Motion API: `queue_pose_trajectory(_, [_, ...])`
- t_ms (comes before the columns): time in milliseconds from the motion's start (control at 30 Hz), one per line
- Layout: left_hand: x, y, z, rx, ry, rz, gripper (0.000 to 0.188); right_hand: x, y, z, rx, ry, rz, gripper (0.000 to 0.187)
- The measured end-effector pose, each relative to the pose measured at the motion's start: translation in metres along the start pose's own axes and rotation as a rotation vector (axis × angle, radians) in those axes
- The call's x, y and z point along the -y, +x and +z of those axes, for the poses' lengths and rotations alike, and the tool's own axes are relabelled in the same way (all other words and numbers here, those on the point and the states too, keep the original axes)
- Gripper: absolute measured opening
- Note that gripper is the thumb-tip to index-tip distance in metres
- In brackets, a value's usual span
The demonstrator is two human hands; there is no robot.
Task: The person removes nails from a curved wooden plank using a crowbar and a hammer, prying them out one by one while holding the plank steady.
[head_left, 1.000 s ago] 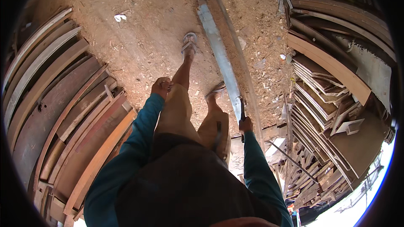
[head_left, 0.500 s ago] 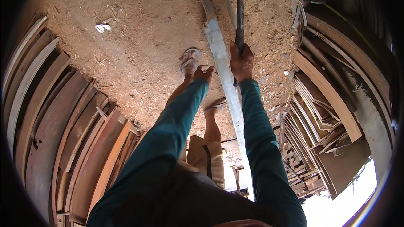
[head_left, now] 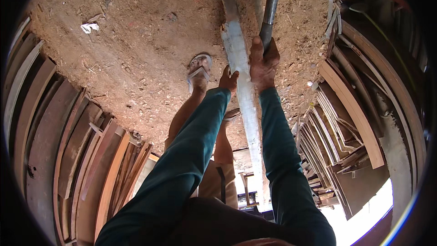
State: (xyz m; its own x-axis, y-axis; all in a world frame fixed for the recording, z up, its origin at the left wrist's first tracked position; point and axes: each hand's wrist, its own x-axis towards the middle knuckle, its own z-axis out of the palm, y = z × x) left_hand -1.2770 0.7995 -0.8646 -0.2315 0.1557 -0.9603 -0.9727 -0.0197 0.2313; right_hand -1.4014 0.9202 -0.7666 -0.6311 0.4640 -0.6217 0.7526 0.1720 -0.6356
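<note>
My right hand (head_left: 265, 66) is wrapped round the dark grip of a hammer (head_left: 271, 4). The hammer points away from me, its metal head partly cut off by the top of the picture. Just left of it, a long narrow wooden plank (head_left: 236, 48) with a pale, bluish-white face runs from the far ground back toward my body. My left hand (head_left: 228, 81) is at the plank's left edge, fingers curled and thumb near them. Whatever it may hold is too small or hidden to make out, and I cannot tell whether it touches the plank.
Stacks of boards (head_left: 50, 123) line the left side. On the right are more boards (head_left: 353, 109) and thin wood pieces. Wood chips cover the dirt ground (head_left: 145, 54), where a crumpled white scrap (head_left: 89, 28) lies. My sandalled foot (head_left: 199, 66) is left of the plank.
My left hand has shifted right, up to the plank's edge. The hammer has risen nearer the camera and tilted right, its head now partly out of the picture.
</note>
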Motion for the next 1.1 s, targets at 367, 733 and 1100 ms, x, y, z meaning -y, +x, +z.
queue_pose_trajectory(367, [-0.003,0.003,-0.006,0.040,-0.187,-0.159,0.068,0.012,0.020,-0.008,-0.085,-0.144,-0.064,0.053])
queue_pose_trajectory(733, [-0.007,0.008,-0.007,0.127,0.008,-0.138,0.072,0.000,0.046,-0.005,-0.005,-0.131,-0.003,0.053])
queue_pose_trajectory(1100, [0.004,0.011,-0.015,0.021,0.176,0.024,0.082,0.008,-0.022,-0.018,-0.047,-0.040,0.103,0.043])
